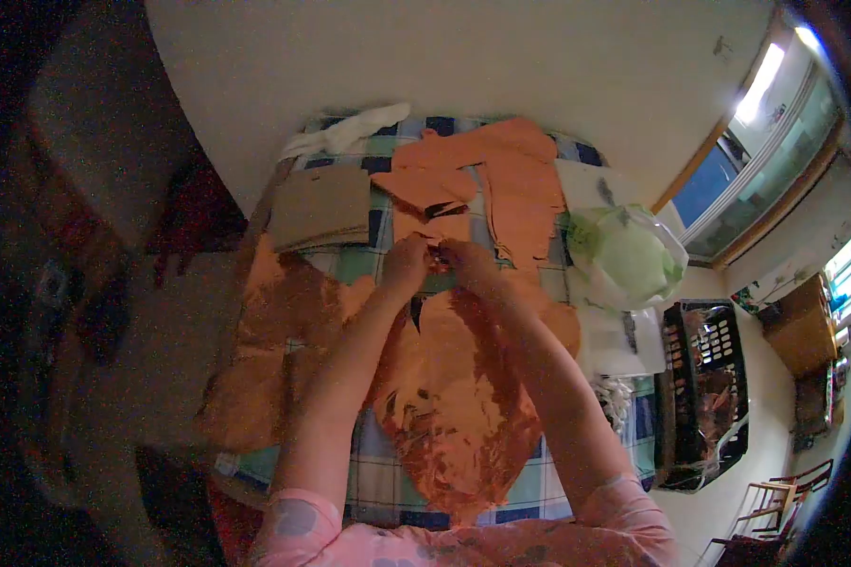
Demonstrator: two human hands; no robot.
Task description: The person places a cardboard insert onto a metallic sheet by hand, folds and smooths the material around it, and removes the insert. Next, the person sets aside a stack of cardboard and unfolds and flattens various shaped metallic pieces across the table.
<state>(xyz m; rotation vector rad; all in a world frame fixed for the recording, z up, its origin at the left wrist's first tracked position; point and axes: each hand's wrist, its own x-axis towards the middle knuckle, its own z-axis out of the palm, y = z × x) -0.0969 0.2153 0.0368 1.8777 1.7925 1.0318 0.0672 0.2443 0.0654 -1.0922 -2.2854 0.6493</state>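
My left hand (407, 264) and my right hand (466, 262) meet over the middle of the bed-like surface, fingers closed together. Between them is the gathered upper end of a shiny copper-orange foil sheet (459, 369); the fingers hide the exact grip. The rest of that sheet spreads below, between my forearms, creased and reflecting light. Just beyond my hands lies a cut orange piece (430, 189) with a dark gap near its lower edge. Flat, stacked orange pieces (525, 194) rest to the right of it.
A checked cloth (411, 487) covers the surface. More orange sheets (288, 317) lie at left, below brown cardboard (321, 203). A white item (350, 130) sits at the back. On the right are a pale green plastic bag (629, 255) and a black crate (671, 387).
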